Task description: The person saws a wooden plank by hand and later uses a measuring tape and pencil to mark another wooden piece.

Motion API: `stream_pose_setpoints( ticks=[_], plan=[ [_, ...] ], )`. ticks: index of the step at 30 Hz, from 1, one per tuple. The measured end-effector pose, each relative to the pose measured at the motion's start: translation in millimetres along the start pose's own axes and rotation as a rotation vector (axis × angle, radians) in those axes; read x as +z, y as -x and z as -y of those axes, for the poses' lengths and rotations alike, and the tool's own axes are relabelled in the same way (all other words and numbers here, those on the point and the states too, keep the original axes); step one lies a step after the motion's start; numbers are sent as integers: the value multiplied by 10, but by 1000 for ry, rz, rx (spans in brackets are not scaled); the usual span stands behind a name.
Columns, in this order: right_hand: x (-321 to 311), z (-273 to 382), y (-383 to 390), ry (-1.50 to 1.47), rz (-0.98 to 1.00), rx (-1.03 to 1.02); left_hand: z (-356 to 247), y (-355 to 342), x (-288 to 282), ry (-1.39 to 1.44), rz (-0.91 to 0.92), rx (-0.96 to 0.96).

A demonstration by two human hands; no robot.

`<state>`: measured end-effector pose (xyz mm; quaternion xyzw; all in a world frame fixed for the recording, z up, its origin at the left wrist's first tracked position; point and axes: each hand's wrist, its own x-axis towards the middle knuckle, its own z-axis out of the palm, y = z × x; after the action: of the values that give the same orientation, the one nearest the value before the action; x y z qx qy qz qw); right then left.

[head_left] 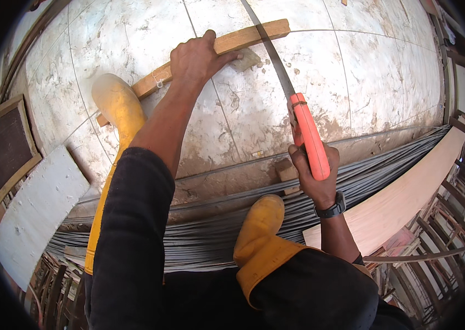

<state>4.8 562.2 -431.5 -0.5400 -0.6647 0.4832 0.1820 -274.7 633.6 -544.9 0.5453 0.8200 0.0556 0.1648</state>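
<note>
A long wooden batten (243, 38) lies slantwise over the tiled floor, its far end to the right. My left hand (194, 59) is closed over the batten near its middle and presses on it. In my right hand (315, 171) is the red-orange handle of a handsaw (308, 132), gripped firmly. Its blade lies across the batten close to the far right end. A small greyish block (246, 59) sits beside and partly beneath the batten. My left yellow boot (116, 99) rests on or against the batten's nearer part; the exact contact is partly hidden.
Long grey metal rods (205, 236) run in a bundle below the floor's edge, with my right yellow boot (262, 220) among them. A pale plywood strip (397, 201) lies to the right. At left are a whitish board (40, 214) and a framed dark panel (9, 148).
</note>
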Motion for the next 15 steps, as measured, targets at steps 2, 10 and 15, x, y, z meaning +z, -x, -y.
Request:
stream_pose_setpoints(
  ticks=[2,10,15],
  plan=[
    [-42,178,-13,28,6,-1,-35,-11,49,6,-36,41],
    [-386,565,210,180,-6,-7,59,-222,-101,21,102,47],
    [-638,456,571,143,-39,77,67,-212,-69,7,223,48]
  ],
)
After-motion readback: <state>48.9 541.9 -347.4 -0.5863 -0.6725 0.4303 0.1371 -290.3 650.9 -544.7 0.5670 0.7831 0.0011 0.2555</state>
